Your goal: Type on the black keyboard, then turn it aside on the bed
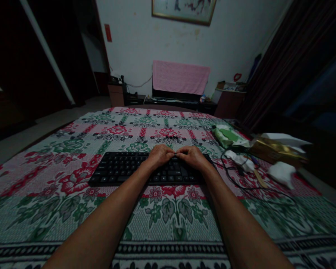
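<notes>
A black keyboard point(120, 169) lies on a flower-patterned bedspread point(72, 194) in front of me. Both my hands rest over its right half, knuckles up, fingers curled under. My left hand point(157, 156) and my right hand point(192, 156) meet at the fingertips over the keyboard's far edge. They seem to pinch something small between them, too small to name. The keys beneath the hands are hidden.
A black cable point(235, 179) runs from the keyboard's right end across the bedspread. Beside it lie a green packet point(229, 136), white crumpled tissue point(281, 173) and a gold wrapper point(274, 149). A pink cloth point(180, 76) covers a low unit at the far wall.
</notes>
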The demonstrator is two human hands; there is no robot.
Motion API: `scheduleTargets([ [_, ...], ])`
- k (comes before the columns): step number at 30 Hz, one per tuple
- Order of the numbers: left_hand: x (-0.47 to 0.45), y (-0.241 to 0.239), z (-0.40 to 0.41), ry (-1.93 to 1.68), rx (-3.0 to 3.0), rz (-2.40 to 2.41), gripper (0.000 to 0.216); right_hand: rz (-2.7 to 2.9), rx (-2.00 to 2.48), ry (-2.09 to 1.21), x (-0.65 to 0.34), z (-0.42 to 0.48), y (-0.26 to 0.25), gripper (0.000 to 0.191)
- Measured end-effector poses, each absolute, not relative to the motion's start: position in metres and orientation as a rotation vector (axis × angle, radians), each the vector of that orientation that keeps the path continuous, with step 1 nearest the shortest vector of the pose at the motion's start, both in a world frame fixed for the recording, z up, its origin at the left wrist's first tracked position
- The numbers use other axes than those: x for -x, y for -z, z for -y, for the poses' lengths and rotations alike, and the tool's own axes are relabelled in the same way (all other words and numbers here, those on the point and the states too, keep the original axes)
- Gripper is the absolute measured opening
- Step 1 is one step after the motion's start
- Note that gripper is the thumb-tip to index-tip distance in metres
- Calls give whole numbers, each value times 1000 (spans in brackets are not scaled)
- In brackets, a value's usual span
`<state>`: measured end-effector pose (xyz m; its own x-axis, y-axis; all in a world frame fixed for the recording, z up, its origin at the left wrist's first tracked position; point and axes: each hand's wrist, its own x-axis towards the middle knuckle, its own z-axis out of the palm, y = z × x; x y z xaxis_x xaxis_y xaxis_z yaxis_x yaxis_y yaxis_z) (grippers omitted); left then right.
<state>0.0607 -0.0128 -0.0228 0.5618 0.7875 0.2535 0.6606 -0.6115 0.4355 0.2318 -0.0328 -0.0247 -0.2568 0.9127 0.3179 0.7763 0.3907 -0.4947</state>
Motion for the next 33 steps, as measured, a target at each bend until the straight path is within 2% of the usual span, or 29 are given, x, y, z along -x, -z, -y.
scheduleTargets([
  [8, -64, 26, 10, -646, -2380, -1279, 32, 2100, 1434, -298, -232, 33, 25, 20],
  [33, -61, 23, 9, -733, -2327, -1380, 26, 1974, 1506, -475, -234, 31, 23, 26],
])
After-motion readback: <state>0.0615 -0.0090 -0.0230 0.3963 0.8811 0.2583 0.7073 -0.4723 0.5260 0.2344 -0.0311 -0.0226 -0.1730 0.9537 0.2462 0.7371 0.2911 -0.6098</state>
